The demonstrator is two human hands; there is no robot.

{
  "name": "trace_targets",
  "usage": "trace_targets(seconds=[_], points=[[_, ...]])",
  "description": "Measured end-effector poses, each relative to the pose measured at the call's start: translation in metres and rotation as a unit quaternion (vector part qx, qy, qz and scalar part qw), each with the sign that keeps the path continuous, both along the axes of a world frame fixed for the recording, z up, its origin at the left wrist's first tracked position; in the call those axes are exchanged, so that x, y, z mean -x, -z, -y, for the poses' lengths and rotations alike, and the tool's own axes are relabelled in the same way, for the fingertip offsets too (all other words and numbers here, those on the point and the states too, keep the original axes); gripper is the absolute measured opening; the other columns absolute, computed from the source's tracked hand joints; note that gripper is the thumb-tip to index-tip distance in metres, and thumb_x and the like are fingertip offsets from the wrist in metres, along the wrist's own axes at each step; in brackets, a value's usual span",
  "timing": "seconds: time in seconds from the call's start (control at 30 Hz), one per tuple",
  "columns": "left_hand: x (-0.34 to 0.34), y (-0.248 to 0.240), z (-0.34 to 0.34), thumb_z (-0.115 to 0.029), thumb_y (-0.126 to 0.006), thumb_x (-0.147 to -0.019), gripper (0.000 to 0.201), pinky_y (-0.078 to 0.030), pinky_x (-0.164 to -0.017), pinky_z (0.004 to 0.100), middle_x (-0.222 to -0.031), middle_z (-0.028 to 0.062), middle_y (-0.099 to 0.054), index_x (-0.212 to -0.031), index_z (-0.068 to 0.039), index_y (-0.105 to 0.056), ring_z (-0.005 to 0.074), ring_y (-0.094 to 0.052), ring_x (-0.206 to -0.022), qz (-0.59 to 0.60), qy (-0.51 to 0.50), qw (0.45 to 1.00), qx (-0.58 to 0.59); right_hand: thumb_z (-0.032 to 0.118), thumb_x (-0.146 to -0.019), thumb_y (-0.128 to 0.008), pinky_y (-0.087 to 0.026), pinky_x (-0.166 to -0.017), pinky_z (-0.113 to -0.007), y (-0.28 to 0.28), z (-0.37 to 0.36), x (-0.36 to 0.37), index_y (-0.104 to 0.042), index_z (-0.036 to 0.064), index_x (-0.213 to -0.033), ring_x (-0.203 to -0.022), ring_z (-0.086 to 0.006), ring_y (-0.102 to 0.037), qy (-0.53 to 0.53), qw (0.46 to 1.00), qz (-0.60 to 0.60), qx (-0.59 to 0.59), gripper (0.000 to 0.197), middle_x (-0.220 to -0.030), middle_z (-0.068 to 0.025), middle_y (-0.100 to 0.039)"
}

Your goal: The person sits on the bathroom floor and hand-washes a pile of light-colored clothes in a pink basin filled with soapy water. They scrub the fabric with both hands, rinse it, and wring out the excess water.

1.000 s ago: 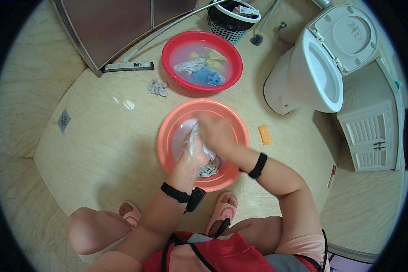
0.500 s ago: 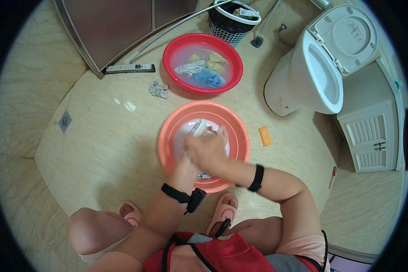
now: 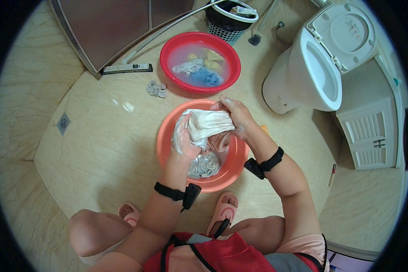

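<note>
A wet white cloth garment (image 3: 207, 122) is stretched between my two hands over the orange basin (image 3: 164, 145). My left hand (image 3: 185, 141), with suds on it, grips the garment's left side. The other end is held in my right hand (image 3: 238, 119), near the basin's far right rim. Below the garment lies a crumpled grey-white cloth (image 3: 205, 165) in the basin. Some brownish cloth (image 3: 219, 141) shows under the stretched fabric. The garment's exact kind cannot be made out.
Beyond stands a red basin (image 3: 165, 63) with clothes soaking in cloudy water. A grey crumpled cloth (image 3: 156, 89) lies on the floor beside it. An orange bar (image 3: 264, 129) is partly hidden behind my right forearm. Farther off are a bin (image 3: 224, 34), a toilet brush (image 3: 255, 39) and a toilet (image 3: 285, 79).
My hands were close together, blurred, low over the basin. Now they are apart, the right one farther away and to the right, with the white garment spread between them.
</note>
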State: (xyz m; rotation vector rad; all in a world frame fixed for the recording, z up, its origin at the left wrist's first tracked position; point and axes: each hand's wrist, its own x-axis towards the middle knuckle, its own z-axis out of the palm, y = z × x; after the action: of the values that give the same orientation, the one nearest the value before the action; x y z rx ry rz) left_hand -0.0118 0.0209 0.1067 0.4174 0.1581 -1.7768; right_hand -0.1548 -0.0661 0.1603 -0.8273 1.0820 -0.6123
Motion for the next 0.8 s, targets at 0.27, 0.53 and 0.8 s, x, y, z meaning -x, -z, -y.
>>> trace_targets(seconds=[0.27, 0.53, 0.8], points=[[-0.007, -0.002, 0.001, -0.037, -0.039, -0.092, 0.049, -0.043, -0.098, 0.0445, -0.120, 0.0131, -0.060, -0.123, -0.002, -0.054, 0.0302, -0.058, -0.110, 0.018, 0.009, 1.000, 0.005, 0.028, -0.089, -0.064, -0.055, -0.071, -0.031, -0.007, -0.017, 0.000, -0.062, -0.0001, -0.111, -0.084, -0.0154, -0.066, -0.171, 0.984, 0.004, 0.049, 0.035, -0.098, -0.0076, -0.068], [-0.006, 0.019, 0.002, -0.023, -0.056, -0.092, 0.024, -0.052, -0.059, 0.0306, -0.092, 0.0074, -0.063, -0.106, -0.004, -0.059, 0.0159, -0.063, -0.074, 0.241, 0.038, 0.964, 0.102, 0.019, -0.096, -0.052, -0.046, -0.053, -0.021, -0.016, -0.005, 0.010, -0.057, 0.0071, -0.096, -0.062, -0.0076, -0.057, -0.053, 0.978, 0.194, 0.054, 0.013, -0.077, -0.0017, -0.061], [-0.002, 0.034, 0.003, -0.046, -0.044, -0.096, 0.050, -0.051, -0.070, 0.0374, -0.118, 0.0086, -0.058, -0.125, -0.006, -0.050, 0.0220, -0.061, -0.096, 0.160, 0.089, 0.981, 0.069, 0.022, -0.093, -0.057, -0.050, -0.063, -0.028, -0.001, -0.006, -0.002, -0.057, 0.0048, -0.097, -0.069, -0.0124, -0.058, 0.114, 0.984, 0.082, 0.109, 0.017, -0.080, -0.0034, -0.061]])
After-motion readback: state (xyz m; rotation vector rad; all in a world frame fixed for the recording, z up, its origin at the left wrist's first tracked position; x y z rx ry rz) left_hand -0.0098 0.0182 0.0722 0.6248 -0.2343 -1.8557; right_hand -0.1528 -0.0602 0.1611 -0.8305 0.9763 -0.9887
